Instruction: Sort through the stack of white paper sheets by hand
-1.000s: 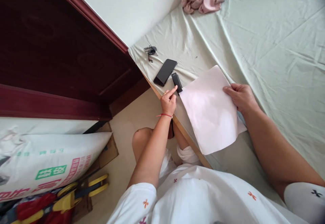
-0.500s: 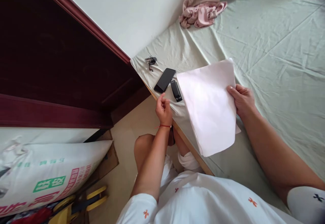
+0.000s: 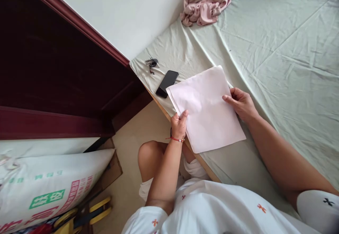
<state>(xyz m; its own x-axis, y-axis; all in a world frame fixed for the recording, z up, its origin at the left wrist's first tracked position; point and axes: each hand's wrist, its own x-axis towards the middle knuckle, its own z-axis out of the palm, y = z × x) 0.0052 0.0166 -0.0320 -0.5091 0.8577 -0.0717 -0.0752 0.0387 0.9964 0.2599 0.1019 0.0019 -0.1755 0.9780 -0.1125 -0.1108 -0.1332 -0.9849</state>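
A small stack of white paper sheets point(image 3: 209, 110) is held between both hands, above the front edge of the cloth-covered surface. My left hand point(image 3: 179, 123) grips its left edge, thumb on top and fingers underneath. On the opposite edge, my right hand point(image 3: 241, 103) pinches the sheets with its thumb over the top. Just beyond the stack's upper left corner lies a black smartphone point(image 3: 167, 83). The black stapler-like object beside the phone is now hidden under the paper.
A bunch of keys point(image 3: 152, 63) lies near the corner of the pale green cloth point(image 3: 278, 85). Pink crumpled fabric point(image 3: 203, 6) rests by the wall. At lower left, a printed white sack point(image 3: 60, 177) stands near yellow-and-black equipment point(image 3: 99, 209).
My left hand has moved onto the paper's left edge and closed on it. The stack has shifted left and turned slightly, covering the black object by the phone.
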